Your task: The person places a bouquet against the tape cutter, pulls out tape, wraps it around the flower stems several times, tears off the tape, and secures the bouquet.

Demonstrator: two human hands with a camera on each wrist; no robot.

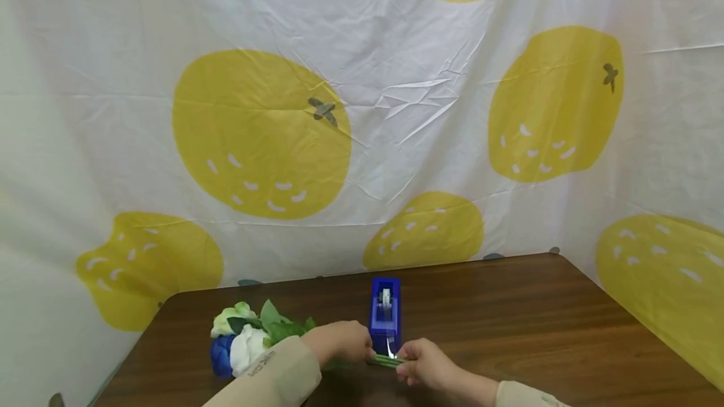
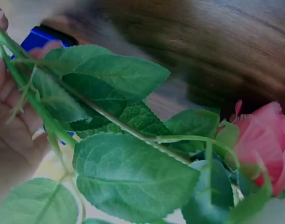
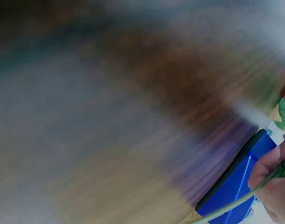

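Observation:
In the head view, my left hand [image 1: 346, 339] grips a bunch of green flower stems [image 1: 387, 361], and my right hand [image 1: 425, 364] pinches them close to their ends. Just beyond both hands stands a blue tape dispenser [image 1: 386, 309]. A clear strip of tape [image 1: 391, 347] comes off its front and reaches the stems. The blooms lie left of my left wrist: a white rose [image 1: 247, 349], a blue one [image 1: 221, 357] and a pale green one [image 1: 230, 319]. A pink rose [image 2: 266, 144] and serrated leaves [image 2: 133, 175] show in the left wrist view.
The dark wooden table [image 1: 509, 313] extends to the right of the hands. A white curtain [image 1: 396, 162] printed with yellow fruit hangs behind its far edge. Much of the right wrist view is blurred, with the blue dispenser [image 3: 238, 182] at its lower right.

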